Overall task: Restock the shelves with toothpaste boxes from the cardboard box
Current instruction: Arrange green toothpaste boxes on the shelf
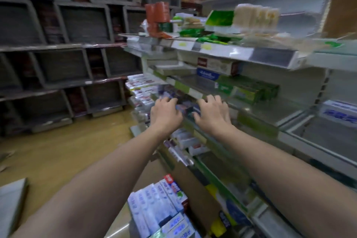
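The picture is blurred by motion. Both my arms reach out to a middle shelf (257, 111) of the store rack. My left hand (166, 113) and my right hand (211, 115) sit side by side with fingers curled over a bundle of purple-blue toothpaste boxes (185, 105) at the shelf's front edge. How firmly each hand holds the boxes is hard to make out. Below my arms stands the open cardboard box (195, 183), filled with white and blue toothpaste boxes (154, 205) standing on end.
Green toothpaste boxes (249, 89) lie further back on the same shelf. White and red boxes (139, 87) fill the rack's left end. The upper shelf (231, 51) carries green and red goods. Grey empty shelving (58, 63) lines the far wall across a wooden floor (63, 152).
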Tool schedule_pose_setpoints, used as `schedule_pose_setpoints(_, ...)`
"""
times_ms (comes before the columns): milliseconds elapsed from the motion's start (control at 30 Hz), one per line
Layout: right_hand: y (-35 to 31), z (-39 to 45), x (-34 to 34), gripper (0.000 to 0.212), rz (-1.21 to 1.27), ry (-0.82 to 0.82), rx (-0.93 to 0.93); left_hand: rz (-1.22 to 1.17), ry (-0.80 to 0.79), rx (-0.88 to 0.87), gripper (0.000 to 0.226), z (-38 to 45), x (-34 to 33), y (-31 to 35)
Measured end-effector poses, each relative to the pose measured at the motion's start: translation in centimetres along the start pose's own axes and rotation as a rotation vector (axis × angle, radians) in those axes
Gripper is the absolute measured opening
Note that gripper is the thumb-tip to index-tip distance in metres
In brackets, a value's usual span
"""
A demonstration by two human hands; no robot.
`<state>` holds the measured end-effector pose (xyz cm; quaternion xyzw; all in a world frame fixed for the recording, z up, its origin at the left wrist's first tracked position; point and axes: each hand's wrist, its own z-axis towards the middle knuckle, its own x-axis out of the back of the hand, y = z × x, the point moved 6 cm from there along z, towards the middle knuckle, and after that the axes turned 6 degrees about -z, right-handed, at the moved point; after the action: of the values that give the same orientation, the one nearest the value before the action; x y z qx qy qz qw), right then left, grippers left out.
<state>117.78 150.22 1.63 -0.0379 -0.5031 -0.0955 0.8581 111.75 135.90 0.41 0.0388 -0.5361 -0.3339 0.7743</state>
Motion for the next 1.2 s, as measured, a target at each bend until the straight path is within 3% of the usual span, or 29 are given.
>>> schedule_pose_setpoints(333, -10.0, -6.4, -12.5, 0.035, 0.039, -0.242, 0.085, 0.005, -0.2, 0.226, 0.047, -8.7, -5.8, -15.2)
schedule_pose_setpoints(567, -10.4, -13.5, -22.9, 0.025, 0.016, -0.52, 0.12, 0.004, -0.414, 0.366, 0.049, -16.0, -14.9, -20.8)
schedule_pose_setpoints(800, -8.6, -19.7, -34.0, 0.034, 0.038, -0.792, 0.217, 0.011, -0.615, 0.482, 0.044, -22.0, -25.4, -23.0)
schedule_pose_setpoints(900, -8.7, -23.3, -37.5, 0.036, 0.055, -0.898, 0.336, 0.002, -0.7, 0.516, 0.041, -24.0, -28.9, -22.8)
schedule_pose_setpoints(1033, -10.3, -27.8, -40.7, 0.021, 0.065, -0.994, 0.583, 0.015, -0.752, 0.497, 0.046, -25.2, -32.8, -23.0)
schedule_pose_setpoints(1100, -10.8, -29.7, -42.2, 0.035, -0.004, -0.958, 0.723, 0.045, -0.748, 0.474, 0.046, -25.2, -34.0, -23.2)
schedule_pose_setpoints(1200, -11.2, -31.0, -42.9, 0.049, -0.003, -0.888, 0.789, 0.078, -0.752, 0.422, 0.051, -25.4, -35.3, -23.3)
